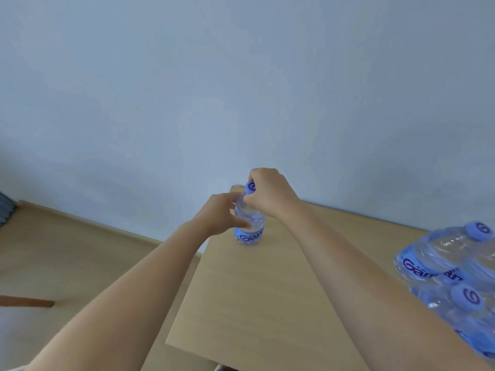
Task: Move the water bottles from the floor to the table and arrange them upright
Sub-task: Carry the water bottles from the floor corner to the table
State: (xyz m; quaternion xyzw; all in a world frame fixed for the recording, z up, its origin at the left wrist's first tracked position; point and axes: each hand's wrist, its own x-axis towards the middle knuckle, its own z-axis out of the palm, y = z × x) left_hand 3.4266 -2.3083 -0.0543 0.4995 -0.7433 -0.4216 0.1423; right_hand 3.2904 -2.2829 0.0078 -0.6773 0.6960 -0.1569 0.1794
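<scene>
A clear water bottle (249, 228) with a blue label and blue cap stands upright near the far left corner of the light wooden table (262, 295). My right hand (269, 192) grips its neck just below the cap from the right. My left hand (223, 216) wraps around the bottle's body from the left. Several more bottles (452, 261) of the same kind stand close together at the table's right edge, partly cut off by the frame.
A plain pale wall rises right behind the table. The floor (80, 258) lies to the left, with a reddish-brown wooden piece (26, 301) at the far left edge and a dark object (5, 210) in the left corner.
</scene>
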